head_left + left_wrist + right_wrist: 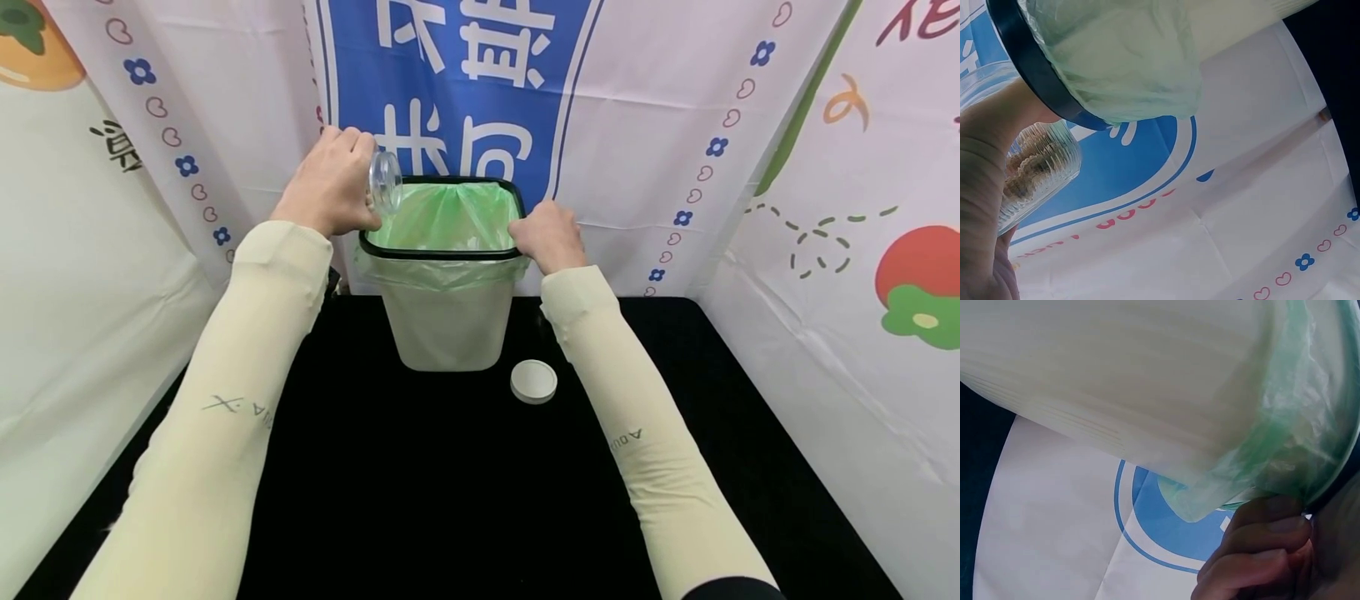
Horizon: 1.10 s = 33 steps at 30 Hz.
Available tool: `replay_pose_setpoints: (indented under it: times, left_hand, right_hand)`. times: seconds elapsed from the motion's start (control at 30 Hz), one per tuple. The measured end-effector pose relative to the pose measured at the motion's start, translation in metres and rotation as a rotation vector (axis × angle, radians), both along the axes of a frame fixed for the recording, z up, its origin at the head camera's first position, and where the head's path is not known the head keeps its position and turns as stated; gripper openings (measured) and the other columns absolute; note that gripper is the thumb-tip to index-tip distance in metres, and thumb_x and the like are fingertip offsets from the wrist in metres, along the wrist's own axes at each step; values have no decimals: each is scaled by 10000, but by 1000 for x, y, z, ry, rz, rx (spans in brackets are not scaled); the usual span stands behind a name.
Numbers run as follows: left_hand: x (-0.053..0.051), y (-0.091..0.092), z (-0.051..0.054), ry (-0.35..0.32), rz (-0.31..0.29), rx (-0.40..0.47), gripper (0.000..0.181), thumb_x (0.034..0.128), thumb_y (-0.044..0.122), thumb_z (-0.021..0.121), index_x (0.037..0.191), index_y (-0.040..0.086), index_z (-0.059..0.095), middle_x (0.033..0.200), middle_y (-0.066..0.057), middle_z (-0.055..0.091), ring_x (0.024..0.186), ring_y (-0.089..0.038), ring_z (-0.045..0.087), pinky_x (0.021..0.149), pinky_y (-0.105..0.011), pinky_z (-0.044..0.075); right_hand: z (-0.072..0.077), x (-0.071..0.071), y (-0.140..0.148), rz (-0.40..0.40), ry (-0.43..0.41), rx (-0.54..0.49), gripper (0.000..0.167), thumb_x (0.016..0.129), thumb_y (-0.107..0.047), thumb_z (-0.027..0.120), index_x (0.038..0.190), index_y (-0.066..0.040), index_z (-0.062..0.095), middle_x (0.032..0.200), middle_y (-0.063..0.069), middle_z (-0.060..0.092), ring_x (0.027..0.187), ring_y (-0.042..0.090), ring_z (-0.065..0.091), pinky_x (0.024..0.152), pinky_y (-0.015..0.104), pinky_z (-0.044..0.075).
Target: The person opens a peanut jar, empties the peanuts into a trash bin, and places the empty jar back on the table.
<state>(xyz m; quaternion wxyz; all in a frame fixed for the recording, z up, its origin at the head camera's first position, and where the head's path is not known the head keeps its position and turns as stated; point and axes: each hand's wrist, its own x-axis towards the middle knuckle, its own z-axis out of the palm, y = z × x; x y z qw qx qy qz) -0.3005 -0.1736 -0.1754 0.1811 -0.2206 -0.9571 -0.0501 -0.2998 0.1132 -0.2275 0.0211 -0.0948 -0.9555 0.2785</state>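
Observation:
The left hand [330, 183] grips a clear glass jar [386, 183], tilted with its mouth toward the bin, at the bin's left rim. Brownish contents show inside the ribbed jar [1054, 169] in the left wrist view. The right hand [551, 236] pinches the black rim [450, 254] of the bin at its right side, fingers curled at the bag's edge in the right wrist view. A green bag [457, 217] lines the pale bin [450, 325] and folds over its rim. The bin stands upright.
A white round lid [533, 382] lies on the black table [420, 483], right of the bin and near the right forearm. Printed cloth walls [637, 108] stand behind the bin and at both sides. A small dark object, partly hidden, is behind the left wrist.

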Motion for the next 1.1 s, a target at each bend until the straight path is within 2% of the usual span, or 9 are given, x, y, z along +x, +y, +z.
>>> replay_pose_setpoints:
  times: [0.3,0.6,0.7,0.83,0.9,0.97,1.1]
  left_hand:
    - [0,2,0,20,-19,-32,868,690,145,858,1402,-139,451,1344,-313,551,1266,-477,442,1212,-564,383]
    - [-1,5,-1,51,-35,-76,780,674,112,811,1339,-123,477,1267,-297,560,1205,-465,463,1172,-557,402]
    - [-2,6,-2,55,-36,-82,759,676,104,806,1323,-125,481,1268,-299,561,1204,-468,466,1168,-559,404]
    - [-3,10,-2,62,-45,-89,779,675,97,808,1340,-133,475,1317,-310,561,1227,-476,462,1177,-558,403]
    - [-4,12,-3,65,-50,-90,767,672,82,791,1337,-133,476,1334,-312,560,1232,-479,461,1175,-557,405]
    - [-3,13,-4,63,-51,-94,730,676,63,766,1319,-129,480,1345,-310,556,1228,-477,459,1168,-556,413]
    - [-1,14,-8,66,-57,-101,668,678,31,731,1284,-122,494,1346,-307,556,1214,-476,465,1148,-561,428]
  right_hand:
    - [-1,2,1,-6,8,-18,247,991,-309,545,1033,-78,622,925,76,544,778,246,566,623,338,449]
    - [1,2,0,-4,-8,-10,244,998,-311,540,1023,-84,628,900,68,534,747,229,563,589,322,444]
    - [2,1,-1,-5,-9,-9,281,999,-319,543,1086,-69,636,938,78,557,785,239,581,605,326,454]
    - [4,1,0,-17,-15,-17,391,1001,-337,544,1254,-49,618,1069,113,613,892,269,604,664,345,477]
    - [4,1,1,-23,-18,-16,405,1000,-341,543,1273,-49,609,1089,120,618,908,274,608,669,348,481]
    - [4,0,1,-20,-21,-11,383,998,-339,540,1238,-52,623,1070,117,618,894,271,611,659,346,483]
    - [1,2,0,-13,-20,-9,260,992,-316,538,1035,-78,631,950,92,581,812,255,600,619,336,470]
